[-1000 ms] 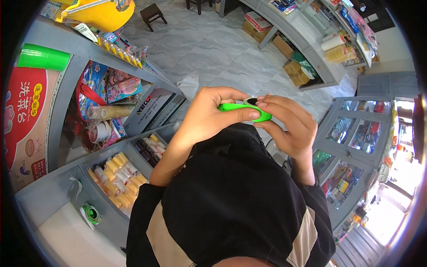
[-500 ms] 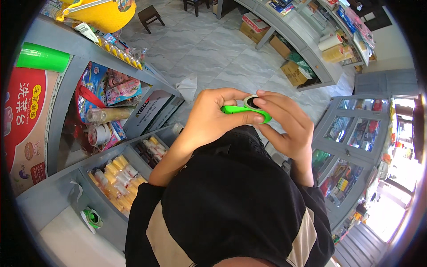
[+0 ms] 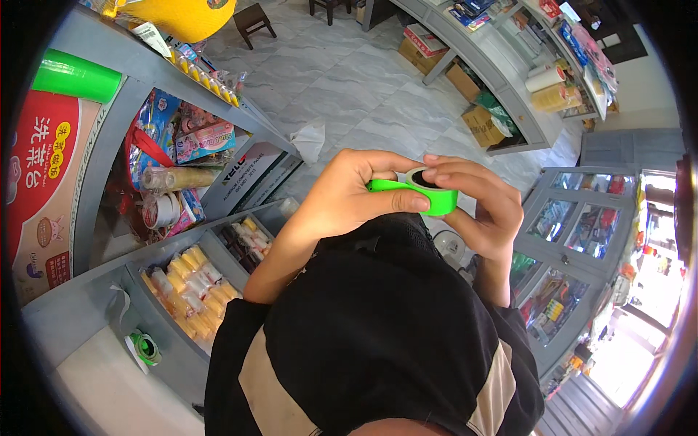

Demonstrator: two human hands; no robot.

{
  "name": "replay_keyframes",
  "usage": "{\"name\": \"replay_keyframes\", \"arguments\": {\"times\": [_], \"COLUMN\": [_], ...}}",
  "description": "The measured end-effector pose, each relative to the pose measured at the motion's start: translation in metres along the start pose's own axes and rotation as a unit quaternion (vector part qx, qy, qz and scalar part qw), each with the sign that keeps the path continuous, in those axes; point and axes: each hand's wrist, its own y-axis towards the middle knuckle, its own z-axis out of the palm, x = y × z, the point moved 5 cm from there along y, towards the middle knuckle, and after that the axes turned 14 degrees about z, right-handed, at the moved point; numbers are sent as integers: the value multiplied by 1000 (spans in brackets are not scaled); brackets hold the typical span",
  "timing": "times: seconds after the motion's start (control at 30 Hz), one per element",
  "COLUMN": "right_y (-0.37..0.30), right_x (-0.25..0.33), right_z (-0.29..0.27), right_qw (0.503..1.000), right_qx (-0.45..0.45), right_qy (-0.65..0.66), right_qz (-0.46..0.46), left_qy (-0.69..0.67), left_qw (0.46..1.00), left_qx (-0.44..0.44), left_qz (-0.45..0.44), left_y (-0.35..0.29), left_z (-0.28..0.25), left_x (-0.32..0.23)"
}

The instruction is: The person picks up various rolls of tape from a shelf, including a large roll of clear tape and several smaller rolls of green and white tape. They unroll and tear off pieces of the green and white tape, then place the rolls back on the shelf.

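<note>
Both my hands are raised in front of my chest around a small bright green roll (image 3: 442, 203) with a pale rim and a dark hollow core. A green part reaches leftward from it into my left hand (image 3: 350, 190), whose thumb presses on the front while the fingers curl behind. My right hand (image 3: 486, 207) holds the roll from the right, its fingertips on the upper rim and its thumb below. Whether the green part is a loose strip or a casing, I cannot tell.
To my left, an open grey drawer (image 3: 171, 360) holds wrapped cream-coloured sticks (image 3: 193, 291) and another green and white roll (image 3: 147, 350). Shelves with packaged goods (image 3: 207, 142) stand beyond. A grey counter (image 3: 534, 120) is at the far right, a glass-fronted cabinet (image 3: 563, 240) nearer.
The roll has tilted in my hands, so more of its green outer side faces me. Both hands keep hold and have shifted slightly right. The whole view has turned a little.
</note>
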Motion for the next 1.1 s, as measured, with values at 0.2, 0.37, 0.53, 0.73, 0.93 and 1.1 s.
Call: {"name": "replay_keyframes", "arguments": {"times": [0.2,0.37,0.53,0.73,0.93,1.1], "right_y": [-8,-16,-20,-23,-28,-23], "right_x": [7,-1,-8,0,-7,-6], "right_z": [1,-15,-20,-13,-22,-20], "right_qw": [985,999,995,990,999,999], "right_qx": [-46,-13,-12,-57,-11,-21], "right_qy": [-162,31,93,-128,30,-17], "right_qz": [-31,10,24,7,17,33], "left_qy": [97,15,-33,179,26,26], "left_qw": [995,999,999,983,999,999], "left_qx": [-33,43,25,-22,45,-43], "left_qz": [11,-7,6,20,-10,19], "left_y": [4,7,7,8,8,6], "left_z": [3,7,17,21,24,27], "left_x": [5,3,12,13,17,21]}}
